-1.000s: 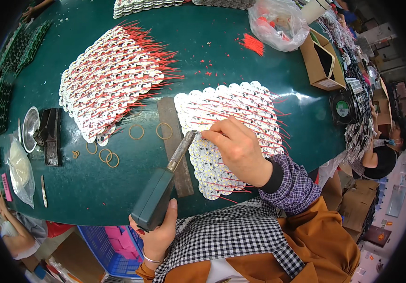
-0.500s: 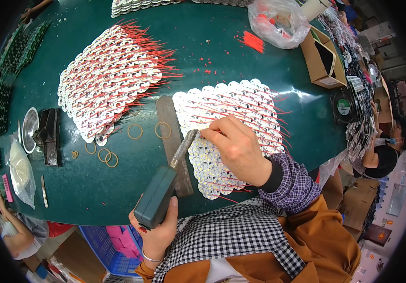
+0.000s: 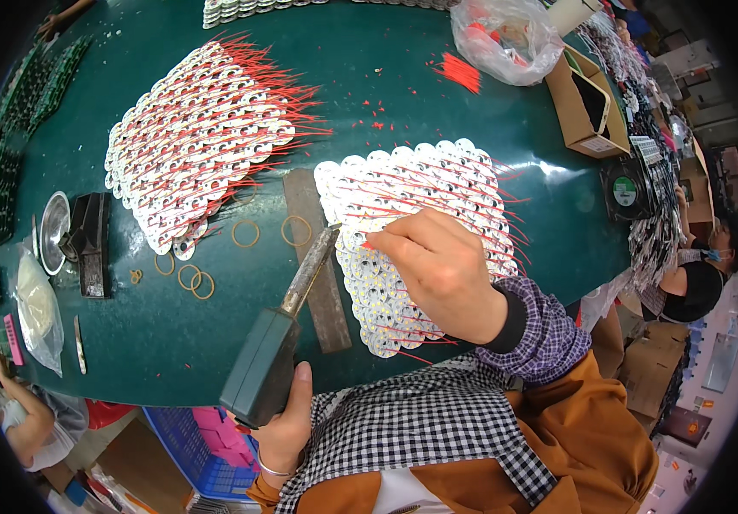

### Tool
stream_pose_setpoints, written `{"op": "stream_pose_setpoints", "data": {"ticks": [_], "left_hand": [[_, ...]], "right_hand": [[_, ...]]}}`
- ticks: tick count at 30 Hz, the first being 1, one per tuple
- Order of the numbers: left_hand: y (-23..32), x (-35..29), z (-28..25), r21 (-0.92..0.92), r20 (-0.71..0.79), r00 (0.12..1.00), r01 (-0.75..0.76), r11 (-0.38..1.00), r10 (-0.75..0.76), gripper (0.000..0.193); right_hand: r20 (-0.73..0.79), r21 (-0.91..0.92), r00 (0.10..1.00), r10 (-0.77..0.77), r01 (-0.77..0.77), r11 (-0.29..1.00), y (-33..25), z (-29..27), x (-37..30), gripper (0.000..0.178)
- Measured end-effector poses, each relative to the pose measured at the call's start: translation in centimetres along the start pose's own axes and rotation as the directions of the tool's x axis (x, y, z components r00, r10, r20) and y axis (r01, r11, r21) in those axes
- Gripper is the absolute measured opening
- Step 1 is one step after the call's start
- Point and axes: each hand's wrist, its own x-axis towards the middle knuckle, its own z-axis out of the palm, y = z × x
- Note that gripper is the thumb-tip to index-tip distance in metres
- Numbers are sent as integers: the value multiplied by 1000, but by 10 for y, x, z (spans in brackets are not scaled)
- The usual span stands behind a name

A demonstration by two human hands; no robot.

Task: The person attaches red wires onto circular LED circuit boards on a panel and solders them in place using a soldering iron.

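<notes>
My left hand (image 3: 285, 433) is wrapped round a dark green soldering gun (image 3: 262, 364). Its metal tip points up and right, close to the left edge of a sheet of round white LED boards (image 3: 386, 295). Over that sheet, my right hand (image 3: 455, 270) pinches a short red wire (image 3: 369, 246) against or just above a board. Many boards in its upper part carry red wires; the lower ones mostly show bare faces. A flat metal bar (image 3: 324, 300) lies along the sheet's left side, partly beneath the gun's barrel.
A second wired board sheet (image 3: 202, 141) lies to the left, near loose rubber bands (image 3: 246, 233). Further left are a dark metal stand (image 3: 93, 244) and a metal bowl (image 3: 54, 231). Red wires (image 3: 458, 73), a plastic bag (image 3: 506, 43), a cardboard box (image 3: 588, 107) and a fan (image 3: 626, 190) sit toward the far right.
The soldering gun has drawn back left and slightly down, its tip moving away from my right fingers. My right hand stays nearly in place, still pinching the red wire.
</notes>
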Motion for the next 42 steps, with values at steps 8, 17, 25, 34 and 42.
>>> {"op": "stream_pose_setpoints", "data": {"ticks": [8,17,25,34,42], "left_hand": [[1,-6,-3,22,-13,997,79,997,-79,37],[3,-6,-2,228,79,996,-68,971,51,37],[13,-7,5,31,-58,972,232,972,-229,23],[-5,-13,-7,489,120,975,-221,844,186,30],[0,-16,-8,46,2,1000,13,999,-13,37]], "right_hand": [[15,27,999,36,-37,999,3,19,-10,19],[40,1,999,10,-10,1000,3,21,-11,21],[33,-27,999,-9,10,1000,2,23,-10,21],[36,-55,999,-6,8,998,2,24,-11,21],[2,-67,999,-55,55,996,2,19,-9,18]]}}
